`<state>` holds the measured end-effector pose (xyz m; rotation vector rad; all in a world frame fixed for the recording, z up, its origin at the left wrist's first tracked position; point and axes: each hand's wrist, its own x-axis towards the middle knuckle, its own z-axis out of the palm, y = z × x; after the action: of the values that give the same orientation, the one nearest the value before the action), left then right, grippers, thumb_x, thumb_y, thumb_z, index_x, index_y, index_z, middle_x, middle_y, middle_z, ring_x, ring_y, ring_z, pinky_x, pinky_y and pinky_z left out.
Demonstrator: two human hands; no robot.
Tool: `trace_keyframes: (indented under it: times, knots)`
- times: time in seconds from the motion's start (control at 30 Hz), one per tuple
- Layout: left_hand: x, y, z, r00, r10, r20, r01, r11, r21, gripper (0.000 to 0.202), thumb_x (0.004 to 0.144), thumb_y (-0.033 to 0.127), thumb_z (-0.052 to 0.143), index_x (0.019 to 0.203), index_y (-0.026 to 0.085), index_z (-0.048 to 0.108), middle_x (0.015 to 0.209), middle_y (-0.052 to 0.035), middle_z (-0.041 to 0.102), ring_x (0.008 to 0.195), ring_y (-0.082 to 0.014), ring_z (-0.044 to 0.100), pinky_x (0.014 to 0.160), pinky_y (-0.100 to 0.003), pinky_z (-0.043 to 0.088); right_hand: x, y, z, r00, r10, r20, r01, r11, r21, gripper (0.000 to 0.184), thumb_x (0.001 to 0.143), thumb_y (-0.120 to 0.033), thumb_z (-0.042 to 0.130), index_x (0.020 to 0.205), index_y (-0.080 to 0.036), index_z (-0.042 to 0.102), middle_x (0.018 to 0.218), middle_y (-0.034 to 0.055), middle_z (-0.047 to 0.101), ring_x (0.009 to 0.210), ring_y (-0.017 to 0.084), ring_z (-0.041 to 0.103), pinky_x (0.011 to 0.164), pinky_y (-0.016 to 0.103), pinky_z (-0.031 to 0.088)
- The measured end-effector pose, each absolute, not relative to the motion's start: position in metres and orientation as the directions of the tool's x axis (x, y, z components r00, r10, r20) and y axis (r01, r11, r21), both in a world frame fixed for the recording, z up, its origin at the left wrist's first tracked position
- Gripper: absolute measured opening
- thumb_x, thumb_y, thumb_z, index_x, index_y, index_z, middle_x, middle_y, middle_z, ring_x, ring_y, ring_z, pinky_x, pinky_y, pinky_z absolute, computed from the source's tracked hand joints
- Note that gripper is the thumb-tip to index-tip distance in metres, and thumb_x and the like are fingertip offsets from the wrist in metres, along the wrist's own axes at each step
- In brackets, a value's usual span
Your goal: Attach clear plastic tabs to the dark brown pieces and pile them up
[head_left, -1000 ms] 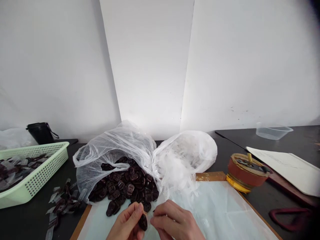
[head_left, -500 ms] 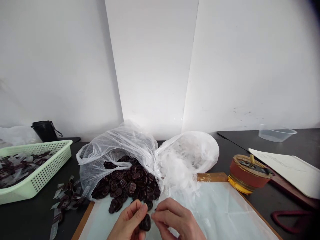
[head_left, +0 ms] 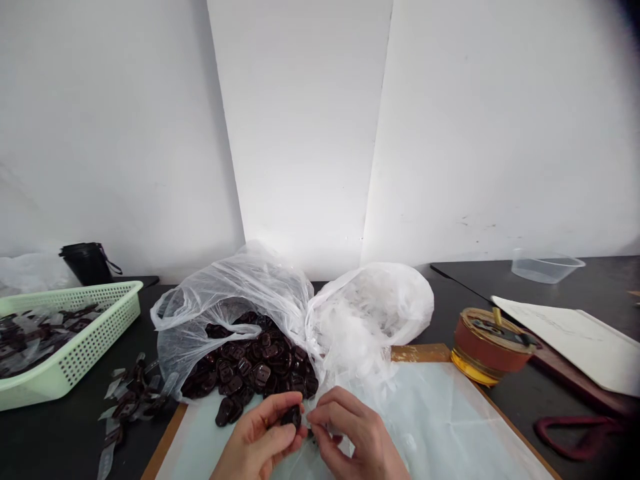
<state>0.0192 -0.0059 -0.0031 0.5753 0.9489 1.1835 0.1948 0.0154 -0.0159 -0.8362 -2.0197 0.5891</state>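
Pinching a dark moulded piece (head_left: 291,417) between thumb and fingers, the left hand (head_left: 260,427) holds it just beside the right hand (head_left: 355,427). The right hand's half-curled fingers (head_left: 330,415) sit against the piece's far side; whether they grip it, I cannot tell. Just ahead of the fingertips, a heap of similar pieces (head_left: 250,367) spills from a clear plastic bag (head_left: 235,287). A pale sheet (head_left: 440,413) lies beneath the hands, and a green plastic basket (head_left: 75,340) holding more pieces sits well left of the fingers.
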Motion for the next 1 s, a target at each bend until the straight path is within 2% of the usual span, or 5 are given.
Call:
trace_keyframes:
  times: [0.1,0.23,0.37,0.77,1.0]
  knots:
    - [0.02,-0.006,-0.007,0.039,0.961,-0.273,-0.476,0.259,0.84,0.043,0.05,0.029,0.094,0.09,0.018,0.081,0.089,-0.0088,0.079,0.076,-0.0204,0.071,0.076,-0.031,0.055,0.195,0.015,-0.014,-0.402,0.753,0.521,0.343,0.651,-0.677,0.02,0.085,-0.01,0.05,0.084,-0.017,0.068,0.081,0.0062,0.065,0.064,0.014,0.062,0.055,0.021,0.05]
    - [0.021,-0.005,-0.01,0.014,0.966,-0.257,-0.446,0.236,0.863,0.047,0.051,0.036,0.093,0.092,0.018,0.08,0.088,-0.0101,0.079,0.071,-0.0211,0.07,0.073,-0.035,0.056,0.193,0.015,-0.017,-0.39,0.743,0.544,0.314,0.663,-0.68,0.019,0.083,-0.008,0.05,0.084,-0.017,0.067,0.08,0.0053,0.065,0.062,0.012,0.061,0.055,0.02,0.05]
    - [0.02,-0.005,-0.011,0.035,0.97,-0.239,-0.421,0.231,0.877,0.046,0.052,0.038,0.092,0.091,0.017,0.08,0.08,-0.0081,0.077,0.071,-0.0222,0.07,0.071,-0.035,0.055,0.19,0.016,-0.023,-0.353,0.724,0.592,0.275,0.685,-0.674,0.018,0.082,-0.007,0.051,0.084,-0.018,0.065,0.078,0.0036,0.064,0.061,0.011,0.06,0.053,0.018,0.048]
    - [0.015,-0.002,-0.022,0.026,0.991,-0.128,-0.31,0.13,0.942,0.048,0.054,0.042,0.09,0.095,0.019,0.08,0.082,-0.0082,0.075,0.079,-0.0233,0.064,0.071,-0.032,0.05,0.193,0.014,-0.016,-0.34,0.746,0.573,0.283,0.662,-0.694,0.017,0.082,-0.006,0.052,0.082,-0.019,0.063,0.079,0.0025,0.062,0.063,0.012,0.059,0.057,0.02,0.05]
    - [0.015,-0.002,-0.025,0.047,0.99,-0.132,-0.308,0.141,0.941,0.044,0.058,0.041,0.089,0.095,0.019,0.08,0.075,-0.0065,0.073,0.071,-0.0206,0.063,0.067,-0.031,0.05,0.192,0.016,-0.018,-0.285,0.735,0.615,0.246,0.677,-0.694,0.015,0.087,-0.012,0.052,0.085,-0.019,0.065,0.081,0.0033,0.063,0.064,0.012,0.059,0.057,0.021,0.051]
